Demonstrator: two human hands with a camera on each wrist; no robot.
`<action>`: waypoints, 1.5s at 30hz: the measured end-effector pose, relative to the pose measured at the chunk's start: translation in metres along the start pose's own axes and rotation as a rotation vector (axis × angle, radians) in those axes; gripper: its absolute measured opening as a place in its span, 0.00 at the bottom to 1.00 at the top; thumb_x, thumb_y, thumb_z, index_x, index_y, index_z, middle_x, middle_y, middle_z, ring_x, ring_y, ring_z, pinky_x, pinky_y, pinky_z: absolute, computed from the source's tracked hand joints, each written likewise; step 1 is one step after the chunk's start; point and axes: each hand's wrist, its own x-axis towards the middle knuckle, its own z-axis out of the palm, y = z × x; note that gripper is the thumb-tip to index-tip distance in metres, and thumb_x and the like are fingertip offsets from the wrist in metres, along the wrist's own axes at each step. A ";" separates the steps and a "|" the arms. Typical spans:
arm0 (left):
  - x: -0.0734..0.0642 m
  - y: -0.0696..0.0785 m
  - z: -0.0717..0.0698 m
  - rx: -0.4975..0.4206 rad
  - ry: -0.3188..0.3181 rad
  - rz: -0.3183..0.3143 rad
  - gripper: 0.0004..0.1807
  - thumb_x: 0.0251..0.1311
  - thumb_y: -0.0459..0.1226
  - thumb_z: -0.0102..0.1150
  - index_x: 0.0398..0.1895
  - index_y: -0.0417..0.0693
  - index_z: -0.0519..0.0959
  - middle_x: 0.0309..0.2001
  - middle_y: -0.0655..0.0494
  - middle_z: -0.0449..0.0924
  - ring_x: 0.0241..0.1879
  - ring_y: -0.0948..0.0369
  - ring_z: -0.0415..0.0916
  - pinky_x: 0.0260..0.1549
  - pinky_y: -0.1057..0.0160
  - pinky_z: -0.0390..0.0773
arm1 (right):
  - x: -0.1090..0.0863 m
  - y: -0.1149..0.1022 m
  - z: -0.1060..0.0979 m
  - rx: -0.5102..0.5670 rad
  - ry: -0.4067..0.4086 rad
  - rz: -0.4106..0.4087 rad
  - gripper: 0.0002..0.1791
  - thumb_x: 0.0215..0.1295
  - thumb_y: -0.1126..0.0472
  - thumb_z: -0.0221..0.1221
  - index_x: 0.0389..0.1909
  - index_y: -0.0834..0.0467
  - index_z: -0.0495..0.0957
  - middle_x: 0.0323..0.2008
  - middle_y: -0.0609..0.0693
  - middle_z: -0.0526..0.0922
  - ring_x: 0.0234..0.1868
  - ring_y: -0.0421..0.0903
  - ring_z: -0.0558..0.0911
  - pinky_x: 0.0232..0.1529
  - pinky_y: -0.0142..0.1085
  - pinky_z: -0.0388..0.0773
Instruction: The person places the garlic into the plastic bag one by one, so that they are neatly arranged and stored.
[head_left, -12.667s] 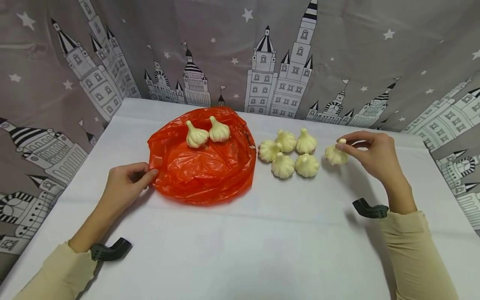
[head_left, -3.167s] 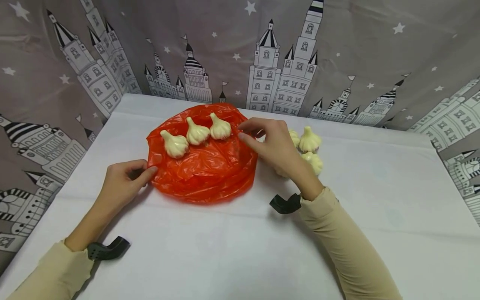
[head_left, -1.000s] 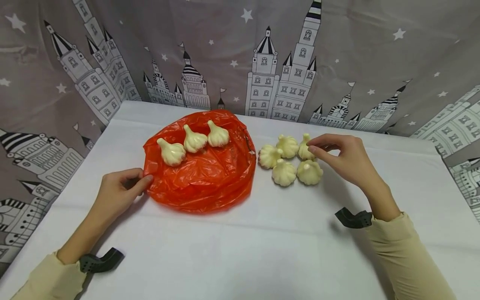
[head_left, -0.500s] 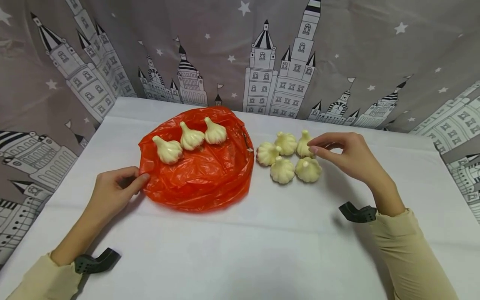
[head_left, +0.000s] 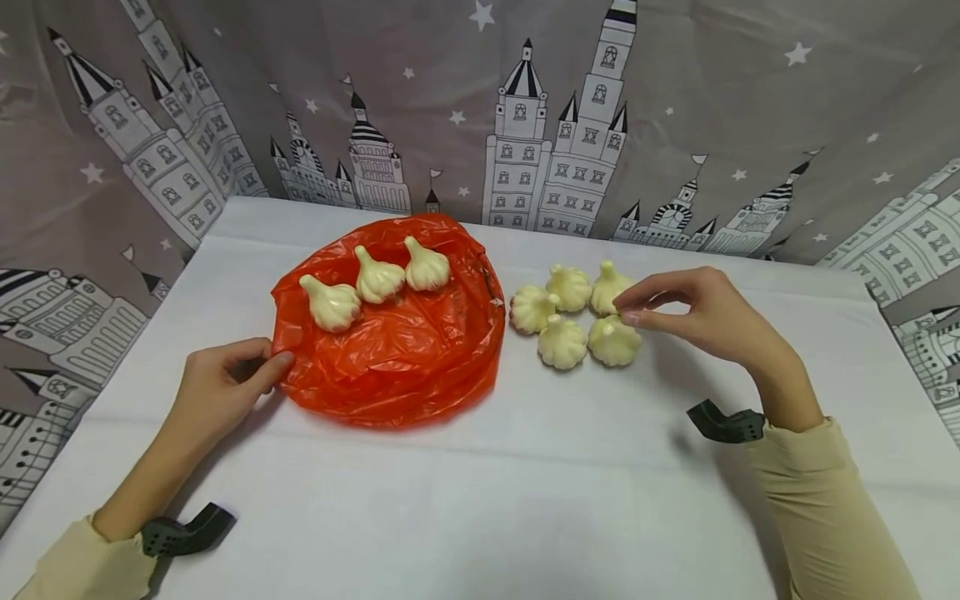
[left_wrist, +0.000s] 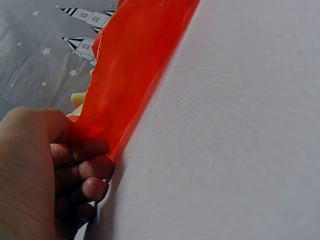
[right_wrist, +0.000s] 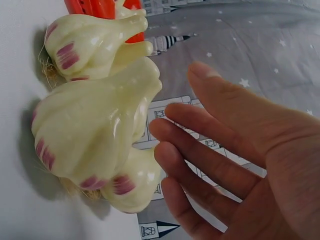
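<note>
My left hand (head_left: 225, 383) pinches the left rim of a red plastic bag (head_left: 390, 358) between thumb and fingers. The left wrist view shows the bag's edge (left_wrist: 125, 75) drawn up in that grip. Inside the bag, 3 garlic bulbs (head_left: 380, 276) lie along its back left part. Right of the bag, several more garlic bulbs (head_left: 562, 342) sit in a tight cluster. Beside the cluster's right side is my right hand (head_left: 697, 312), fingertips near a front bulb (head_left: 615, 340). In the right wrist view its thumb and fingers are apart, with a large bulb (right_wrist: 95, 125) just beyond them.
A white cloth (head_left: 465, 517) covers the table. Behind it hangs a grey curtain (head_left: 420, 42) printed with castles and stars. Each wrist carries a dark camera mount (head_left: 187, 531).
Over the longer span, a third garlic bulb has gone into the bag. The right hand went from the bag's rim back to the cluster and lately shifted slightly forward of the back bulb.
</note>
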 end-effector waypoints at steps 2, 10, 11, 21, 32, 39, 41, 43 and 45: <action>0.000 0.001 0.000 -0.002 -0.005 -0.003 0.05 0.63 0.35 0.64 0.29 0.49 0.80 0.23 0.59 0.75 0.26 0.68 0.69 0.26 0.78 0.71 | -0.001 0.000 0.001 0.018 -0.025 0.009 0.13 0.57 0.56 0.71 0.45 0.48 0.86 0.42 0.44 0.88 0.45 0.40 0.82 0.50 0.28 0.75; 0.001 0.000 0.001 -0.007 -0.017 0.006 0.04 0.63 0.35 0.64 0.30 0.49 0.81 0.23 0.58 0.77 0.27 0.69 0.69 0.27 0.78 0.71 | 0.002 0.002 0.012 0.000 -0.054 -0.050 0.17 0.53 0.57 0.74 0.45 0.46 0.86 0.42 0.39 0.86 0.45 0.41 0.81 0.51 0.28 0.74; 0.001 0.000 0.000 -0.005 -0.014 0.004 0.05 0.63 0.35 0.64 0.29 0.49 0.81 0.23 0.58 0.76 0.26 0.68 0.69 0.26 0.77 0.71 | 0.003 0.003 0.013 -0.006 -0.051 -0.059 0.16 0.53 0.57 0.74 0.44 0.45 0.86 0.41 0.38 0.86 0.45 0.40 0.81 0.50 0.29 0.74; -0.001 0.001 -0.004 0.001 0.004 0.010 0.05 0.62 0.34 0.64 0.29 0.48 0.81 0.22 0.58 0.75 0.26 0.69 0.68 0.25 0.76 0.69 | 0.010 0.000 0.022 -0.092 0.010 -0.032 0.09 0.55 0.52 0.73 0.38 0.42 0.86 0.36 0.35 0.86 0.38 0.35 0.81 0.44 0.33 0.76; -0.003 0.000 -0.006 0.009 -0.002 0.001 0.03 0.62 0.34 0.64 0.30 0.48 0.82 0.22 0.57 0.75 0.26 0.69 0.69 0.25 0.77 0.69 | 0.010 -0.005 0.018 -0.070 0.134 -0.019 0.07 0.55 0.53 0.73 0.35 0.43 0.87 0.33 0.38 0.87 0.34 0.37 0.81 0.39 0.27 0.76; 0.000 0.001 -0.004 0.000 -0.002 -0.005 0.05 0.63 0.35 0.64 0.29 0.48 0.81 0.22 0.58 0.75 0.26 0.68 0.68 0.25 0.75 0.69 | 0.010 -0.003 0.018 -0.072 0.170 -0.017 0.08 0.55 0.51 0.72 0.36 0.43 0.86 0.32 0.37 0.86 0.34 0.37 0.82 0.39 0.30 0.77; 0.000 0.001 -0.003 -0.001 -0.006 -0.015 0.05 0.63 0.36 0.64 0.29 0.49 0.81 0.22 0.58 0.75 0.26 0.68 0.68 0.25 0.75 0.69 | 0.009 -0.004 0.018 -0.073 0.182 -0.015 0.08 0.55 0.51 0.72 0.36 0.44 0.86 0.31 0.37 0.86 0.34 0.37 0.82 0.38 0.28 0.76; 0.000 0.001 -0.002 0.003 -0.008 -0.017 0.05 0.64 0.37 0.63 0.29 0.49 0.81 0.22 0.58 0.75 0.26 0.68 0.68 0.25 0.75 0.69 | 0.007 -0.009 0.017 -0.067 0.194 -0.011 0.08 0.56 0.54 0.72 0.37 0.46 0.87 0.31 0.40 0.86 0.34 0.38 0.82 0.37 0.26 0.75; 0.000 0.000 -0.001 0.005 -0.009 -0.013 0.06 0.64 0.37 0.63 0.29 0.49 0.81 0.22 0.58 0.75 0.26 0.68 0.68 0.25 0.75 0.70 | 0.005 -0.019 0.016 -0.059 0.206 -0.016 0.07 0.57 0.58 0.72 0.37 0.50 0.87 0.32 0.44 0.87 0.33 0.38 0.82 0.37 0.25 0.74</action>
